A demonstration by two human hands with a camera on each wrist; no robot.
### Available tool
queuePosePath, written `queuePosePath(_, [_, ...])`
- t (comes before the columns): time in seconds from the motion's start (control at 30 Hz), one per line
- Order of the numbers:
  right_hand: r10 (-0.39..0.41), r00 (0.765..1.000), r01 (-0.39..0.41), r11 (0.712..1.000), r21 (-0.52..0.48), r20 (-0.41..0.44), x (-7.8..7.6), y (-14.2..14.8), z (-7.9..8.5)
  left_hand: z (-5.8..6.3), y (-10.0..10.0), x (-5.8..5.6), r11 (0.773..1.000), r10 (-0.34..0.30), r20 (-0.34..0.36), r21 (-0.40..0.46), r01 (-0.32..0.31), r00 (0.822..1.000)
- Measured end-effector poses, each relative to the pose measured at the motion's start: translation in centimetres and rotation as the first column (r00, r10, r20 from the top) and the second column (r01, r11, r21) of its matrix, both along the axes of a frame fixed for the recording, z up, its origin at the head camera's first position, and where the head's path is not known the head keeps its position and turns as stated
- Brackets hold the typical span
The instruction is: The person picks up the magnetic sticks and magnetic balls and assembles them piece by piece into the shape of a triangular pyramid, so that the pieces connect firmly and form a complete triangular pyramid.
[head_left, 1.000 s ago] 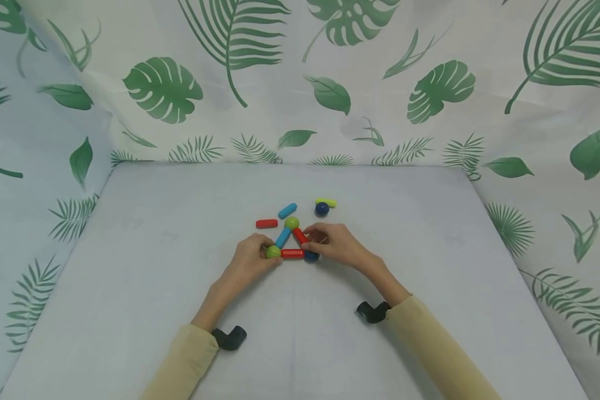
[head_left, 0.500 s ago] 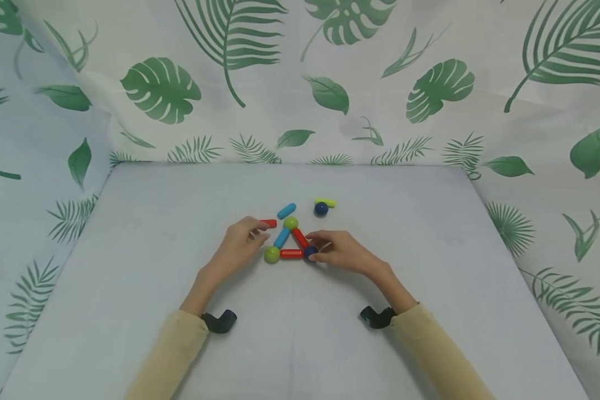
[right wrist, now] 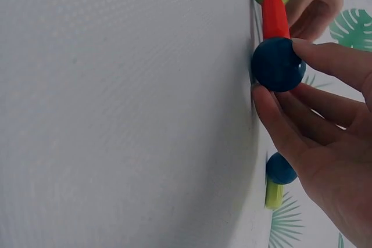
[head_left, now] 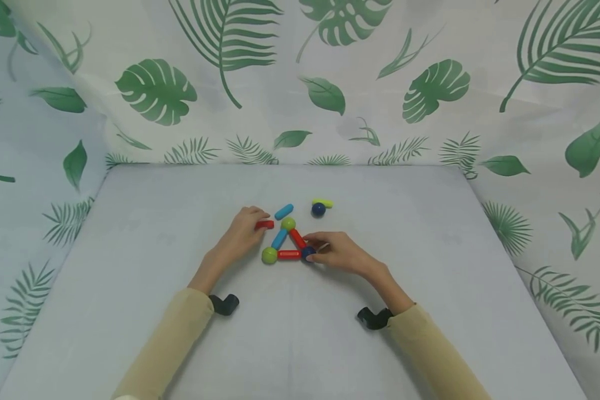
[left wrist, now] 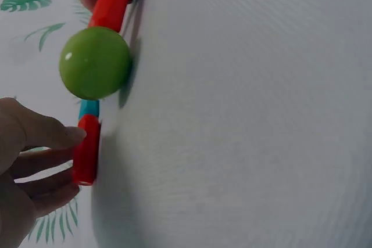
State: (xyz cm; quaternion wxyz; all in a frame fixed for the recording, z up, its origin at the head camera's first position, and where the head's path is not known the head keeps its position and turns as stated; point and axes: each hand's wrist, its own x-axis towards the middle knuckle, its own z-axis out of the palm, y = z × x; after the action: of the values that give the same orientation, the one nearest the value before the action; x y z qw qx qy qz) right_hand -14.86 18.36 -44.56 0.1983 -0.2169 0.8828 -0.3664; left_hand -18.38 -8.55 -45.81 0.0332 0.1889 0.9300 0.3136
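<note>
A triangle of toy rods and balls lies on the white table. Its corners are a near green ball (head_left: 269, 255), a far green ball (head_left: 288, 223) and a dark blue ball (head_left: 308, 254); two red rods and a light blue rod (head_left: 279, 239) join them. My left hand (head_left: 240, 230) pinches a loose red rod (left wrist: 87, 155) beside the triangle, thumb on the near side and fingers behind. With thumb and fingertips, my right hand (head_left: 337, 248) holds the dark blue corner ball, seen closely in the right wrist view.
Behind the triangle lies a loose light blue rod (head_left: 284, 211). Farther right, a second dark blue ball (head_left: 318, 209) sits against a yellow-green rod (head_left: 325, 203). Leaf-print cloth (head_left: 260, 111) hangs behind the table (head_left: 130, 278).
My left hand has let go of the near green ball, moved away to the loose red rod and taken hold of it. My right hand has shifted its grip slightly at the dark blue corner.
</note>
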Motion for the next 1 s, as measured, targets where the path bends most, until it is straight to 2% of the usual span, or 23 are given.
queuePosePath(0.17, [0.014,1.000,-0.014,1.000,-0.007,-0.007,-0.1,-0.1,-0.2,-0.7,0.0,-0.1,0.999,-0.010,0.000,-0.038,0.010,1.000])
queuePosePath(0.4, [0.014,1.000,-0.013,1.000,0.003,-0.006,-0.1,-0.1,-0.2,-0.8,-0.1,0.2,1.000,0.012,-0.022,-0.005,-0.013,1.000])
queuePosePath(0.7, [-0.001,1.000,0.001,1.000,0.001,0.016,0.1,-0.1,0.0,0.0,0.0,1.2,0.997,0.026,-0.033,0.070,-0.024,0.999])
queuePosePath(1.0, [0.005,1.000,-0.005,1.000,0.001,0.006,0.1,0.1,0.0,1.2,0.3,2.4,0.987,0.044,0.013,0.155,-0.046,0.999])
